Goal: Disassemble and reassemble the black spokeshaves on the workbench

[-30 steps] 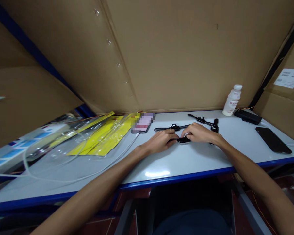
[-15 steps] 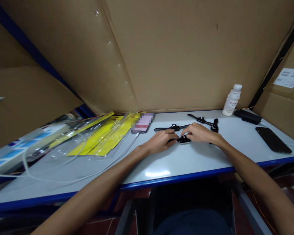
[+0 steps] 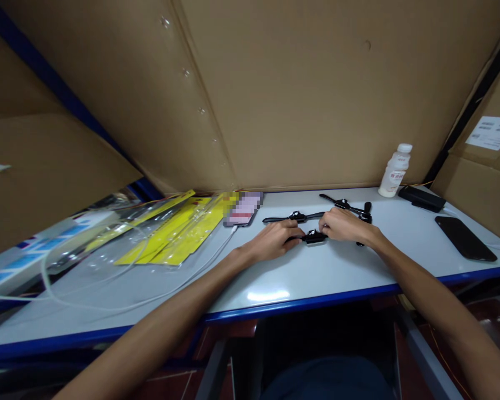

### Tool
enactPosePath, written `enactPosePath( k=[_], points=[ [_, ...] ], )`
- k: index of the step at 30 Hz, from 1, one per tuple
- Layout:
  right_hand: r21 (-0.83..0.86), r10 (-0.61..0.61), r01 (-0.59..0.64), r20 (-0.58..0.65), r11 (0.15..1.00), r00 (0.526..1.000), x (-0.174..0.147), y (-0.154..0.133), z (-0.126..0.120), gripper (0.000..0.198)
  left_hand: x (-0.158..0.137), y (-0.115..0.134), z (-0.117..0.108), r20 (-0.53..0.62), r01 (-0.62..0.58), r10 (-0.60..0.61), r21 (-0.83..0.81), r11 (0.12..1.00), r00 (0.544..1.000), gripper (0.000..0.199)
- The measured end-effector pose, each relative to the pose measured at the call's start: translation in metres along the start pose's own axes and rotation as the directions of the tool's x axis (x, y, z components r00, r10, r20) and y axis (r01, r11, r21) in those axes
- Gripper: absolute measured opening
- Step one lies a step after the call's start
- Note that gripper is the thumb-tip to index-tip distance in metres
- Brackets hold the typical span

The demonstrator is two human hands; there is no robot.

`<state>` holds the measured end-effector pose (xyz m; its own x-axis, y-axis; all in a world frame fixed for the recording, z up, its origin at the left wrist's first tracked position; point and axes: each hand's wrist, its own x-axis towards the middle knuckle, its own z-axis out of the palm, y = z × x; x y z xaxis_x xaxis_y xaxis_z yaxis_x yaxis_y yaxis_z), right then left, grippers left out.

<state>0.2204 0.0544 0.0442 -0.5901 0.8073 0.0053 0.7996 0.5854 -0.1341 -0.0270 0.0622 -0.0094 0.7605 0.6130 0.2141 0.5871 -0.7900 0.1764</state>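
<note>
A black spokeshave (image 3: 315, 237) with a silvery blade edge lies on the white table in front of me. My left hand (image 3: 277, 240) is closed around its left handle. At its other end, the fingers of my right hand (image 3: 344, 225) are curled on the right handle, which they mostly cover. Just behind it rests a second spokeshave (image 3: 296, 217), lying crosswise. A third spokeshave (image 3: 345, 204) sits farther back at a slant. One more spokeshave (image 3: 366, 216), partly hidden by my right hand, points toward me.
Yellow cards in clear plastic packaging (image 3: 166, 239) cover the table's left side. Near them a phone (image 3: 244, 209) is plugged into a white cable (image 3: 200, 273). A bottle (image 3: 395, 171), a black case (image 3: 420, 198) and a dark phone (image 3: 465, 238) are on the right. Cardboard walls enclose the back and sides.
My right hand has shifted slightly right, from the middle of the front spokeshave to its right handle, uncovering more of the body. My left hand has stayed put.
</note>
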Motion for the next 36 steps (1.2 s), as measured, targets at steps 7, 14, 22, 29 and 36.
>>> enactPosePath(
  k=[7,14,22,29,36],
  points=[
    [-0.002,-0.005,0.005,0.019,1.0,1.0,-0.001,-0.001,-0.002,0.027,0.0,0.001,0.0,0.005,0.001,-0.001,0.005,1.0,1.0,0.025],
    [-0.013,0.001,-0.001,0.02,1.0,1.0,-0.001,-0.002,-0.002,0.027,0.0,0.0,0.0,-0.002,0.009,-0.009,0.007,1.0,1.0,0.024],
    [0.006,-0.007,0.007,-0.035,1.0,0.999,0.003,0.004,0.004,0.036,0.0,0.001,-0.001,0.0,0.008,-0.008,0.01,1.0,1.0,0.025],
    [0.083,-0.072,0.075,-0.034,0.994,0.997,0.004,0.007,0.008,0.036,0.0,0.0,0.0,0.0,0.007,-0.007,0.011,1.0,1.0,0.025],
    [0.142,-0.132,0.135,-0.029,0.981,0.991,0.007,0.004,0.01,0.046,0.0,-0.001,0.0,0.0,0.006,-0.006,0.011,1.0,1.0,0.026]
  ],
)
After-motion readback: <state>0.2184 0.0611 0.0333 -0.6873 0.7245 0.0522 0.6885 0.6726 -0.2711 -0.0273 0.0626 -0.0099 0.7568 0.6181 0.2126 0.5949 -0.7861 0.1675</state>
